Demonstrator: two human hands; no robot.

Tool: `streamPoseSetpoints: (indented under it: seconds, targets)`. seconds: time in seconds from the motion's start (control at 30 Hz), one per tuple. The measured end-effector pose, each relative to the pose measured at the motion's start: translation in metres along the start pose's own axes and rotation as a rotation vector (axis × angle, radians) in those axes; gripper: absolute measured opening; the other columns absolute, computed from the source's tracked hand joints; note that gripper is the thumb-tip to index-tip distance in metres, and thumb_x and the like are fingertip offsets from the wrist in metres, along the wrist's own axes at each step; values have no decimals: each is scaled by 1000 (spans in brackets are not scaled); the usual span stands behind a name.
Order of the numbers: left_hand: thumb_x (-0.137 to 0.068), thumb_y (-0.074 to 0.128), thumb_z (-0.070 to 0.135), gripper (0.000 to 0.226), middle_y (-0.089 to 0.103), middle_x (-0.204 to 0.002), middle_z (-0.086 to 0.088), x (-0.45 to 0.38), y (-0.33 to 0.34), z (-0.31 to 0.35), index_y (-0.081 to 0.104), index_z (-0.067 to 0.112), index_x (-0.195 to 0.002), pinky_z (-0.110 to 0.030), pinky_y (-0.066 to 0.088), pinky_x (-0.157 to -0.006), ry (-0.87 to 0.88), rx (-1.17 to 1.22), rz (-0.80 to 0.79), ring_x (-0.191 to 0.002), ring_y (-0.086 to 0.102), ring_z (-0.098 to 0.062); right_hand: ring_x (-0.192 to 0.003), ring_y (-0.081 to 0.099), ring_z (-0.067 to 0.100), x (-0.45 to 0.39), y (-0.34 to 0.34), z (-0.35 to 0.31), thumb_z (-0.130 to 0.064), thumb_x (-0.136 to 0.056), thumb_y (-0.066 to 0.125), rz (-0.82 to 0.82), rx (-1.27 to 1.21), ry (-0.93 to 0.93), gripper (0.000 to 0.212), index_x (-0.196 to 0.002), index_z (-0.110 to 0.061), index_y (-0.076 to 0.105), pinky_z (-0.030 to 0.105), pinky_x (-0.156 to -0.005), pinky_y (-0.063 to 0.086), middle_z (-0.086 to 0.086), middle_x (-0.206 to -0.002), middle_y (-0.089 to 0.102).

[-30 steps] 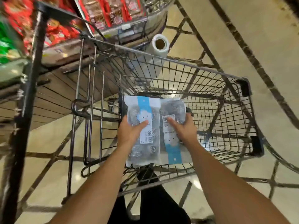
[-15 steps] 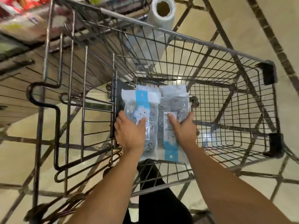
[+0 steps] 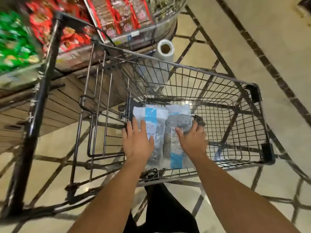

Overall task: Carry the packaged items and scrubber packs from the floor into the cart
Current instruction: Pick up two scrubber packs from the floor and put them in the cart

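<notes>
Lying side by side on the cart point(image 3: 210, 74) floor: 2 scrubber packs point(image 3: 158, 130). Left hand point(image 3: 137, 143) flat on the left pack, fingers straight; right hand point(image 3: 192, 140) loosely curled over the right one. Best released flat, hands lifted straight up, avoiding the wire walls.

Both bare forearms rise from the lower edge toward frame centre. Left hand point(image 3: 137, 142), palm down, fingers straight and slightly spread. Right hand point(image 3: 193, 141), right of centre, palm down, fingers bent at the knuckles, thumb extended leftward.
</notes>
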State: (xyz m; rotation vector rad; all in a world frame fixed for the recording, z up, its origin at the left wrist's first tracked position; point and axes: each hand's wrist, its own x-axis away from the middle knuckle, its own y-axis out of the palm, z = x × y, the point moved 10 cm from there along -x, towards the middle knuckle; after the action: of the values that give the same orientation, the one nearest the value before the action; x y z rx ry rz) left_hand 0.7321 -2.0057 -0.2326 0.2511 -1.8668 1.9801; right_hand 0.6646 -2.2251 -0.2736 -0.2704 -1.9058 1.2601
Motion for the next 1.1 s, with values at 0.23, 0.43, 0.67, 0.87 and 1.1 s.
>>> streamPoseSetpoints:
  seconds: [0.23,0.43,0.67,0.87,1.1]
  targets:
    - [-105,39,53,68,25,-171,-17,34,-102,-15,30,18,-163,-57,10,-129,134,-279,122,-160,16,-36,-150,34,36,57,-75,-65,-61,-106,39,112,278,-383,70,-162,-21,24,53,-113,40,9,-164,36]
    - [-105,39,54,69,26,-171,-15,88,-189,-62,27,18,-164,-58,8,-129,107,-358,271,-160,15,-35,-157,25,34,137,-131,-118,-57,-106,42,268,413,-530,68,-163,-27,21,55,-123,29,6,-172,24]
    - [-104,37,59,69,36,-165,-13,174,-269,-184,32,20,-161,-55,18,-127,-47,-330,411,-155,28,-35,-153,30,37,267,-164,-217,-69,-102,39,428,511,-708,76,-163,-26,25,55,-118,32,6,-168,31]
    - [-102,41,60,69,45,-159,-12,273,-289,-336,40,20,-157,-52,29,-120,-233,-238,497,-149,38,-33,-142,44,39,394,-133,-332,-68,-99,45,498,539,-1003,72,-154,-21,43,54,-110,42,9,-153,50]
    - [-99,43,62,64,58,-143,-7,389,-282,-501,50,23,-148,-45,38,-104,-564,-131,570,-133,50,-30,-150,34,37,541,-45,-464,-68,-102,39,482,597,-1366,72,-159,-24,35,53,-116,35,9,-162,41]
